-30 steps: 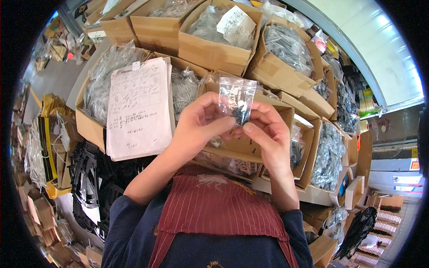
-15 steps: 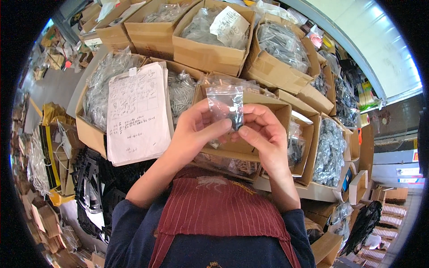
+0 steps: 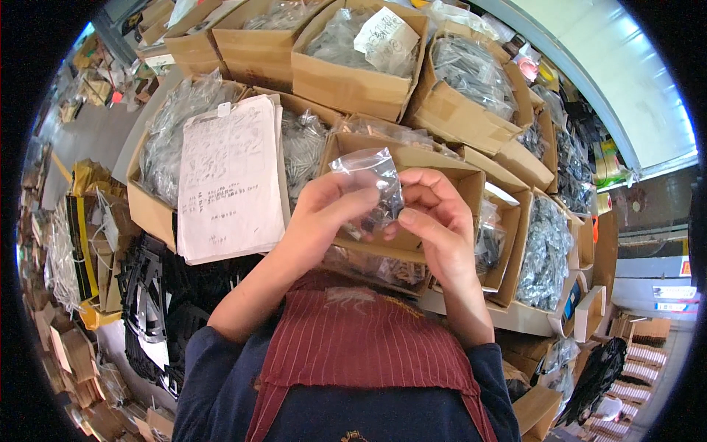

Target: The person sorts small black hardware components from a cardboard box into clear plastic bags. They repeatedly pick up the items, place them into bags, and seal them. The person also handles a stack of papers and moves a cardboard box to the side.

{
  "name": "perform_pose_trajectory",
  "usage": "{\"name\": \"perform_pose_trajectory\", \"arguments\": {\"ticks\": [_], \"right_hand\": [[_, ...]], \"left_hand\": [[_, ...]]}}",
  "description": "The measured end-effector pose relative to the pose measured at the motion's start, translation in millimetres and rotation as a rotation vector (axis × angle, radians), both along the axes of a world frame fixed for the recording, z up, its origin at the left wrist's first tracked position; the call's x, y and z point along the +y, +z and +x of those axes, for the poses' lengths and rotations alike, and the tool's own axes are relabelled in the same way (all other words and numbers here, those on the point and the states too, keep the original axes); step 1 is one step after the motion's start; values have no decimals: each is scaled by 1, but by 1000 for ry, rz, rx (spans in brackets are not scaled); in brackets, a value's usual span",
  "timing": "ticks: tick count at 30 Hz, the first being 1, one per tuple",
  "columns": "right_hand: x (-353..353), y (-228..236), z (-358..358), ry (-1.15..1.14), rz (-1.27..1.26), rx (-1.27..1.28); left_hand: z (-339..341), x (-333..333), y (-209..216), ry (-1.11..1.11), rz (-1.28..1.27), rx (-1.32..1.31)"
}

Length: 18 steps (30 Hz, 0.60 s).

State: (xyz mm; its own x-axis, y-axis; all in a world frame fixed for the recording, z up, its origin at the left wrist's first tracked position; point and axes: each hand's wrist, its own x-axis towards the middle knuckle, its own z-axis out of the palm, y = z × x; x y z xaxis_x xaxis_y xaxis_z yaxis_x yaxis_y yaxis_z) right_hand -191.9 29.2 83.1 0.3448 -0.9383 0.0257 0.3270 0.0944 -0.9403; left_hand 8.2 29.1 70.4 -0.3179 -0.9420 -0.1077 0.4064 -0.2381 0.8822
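In the middle of my view, the left hand (image 3: 324, 210) grasps a clear zip-lock bag (image 3: 368, 168), its thumb pressed on the front. The bag is tilted, top edge toward twelve o'clock, and I see small dark pieces in its lower part. The right hand (image 3: 440, 215) is at the bag's three o'clock side, thumb tip at the lower right edge — if it really pinches there, I cannot tell. Both hands are above an open cardboard box (image 3: 464, 178). Its far rim appears just beyond the bag, and its right wall is near the right knuckles, so I find the room at three o'clock narrow. At nine o'clock, a stack of papers (image 3: 230, 180) has its right edge close to the left forearm. At twelve o'clock — farther away — stands a carton of bagged parts (image 3: 350, 81); at six, a dark red striped apron (image 3: 361, 342).
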Motion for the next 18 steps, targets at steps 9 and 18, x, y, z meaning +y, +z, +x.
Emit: {"name": "perform_pose_trajectory", "arguments": {"ticks": [9, 18], "right_hand": [[5, 2, -3, 9, 21, 17], [2, -1, -5, -8, -10, 18]], "left_hand": [[0, -1, 1, -45, 39, -91], [0, -2, 1, -54, -62, -63]]}}
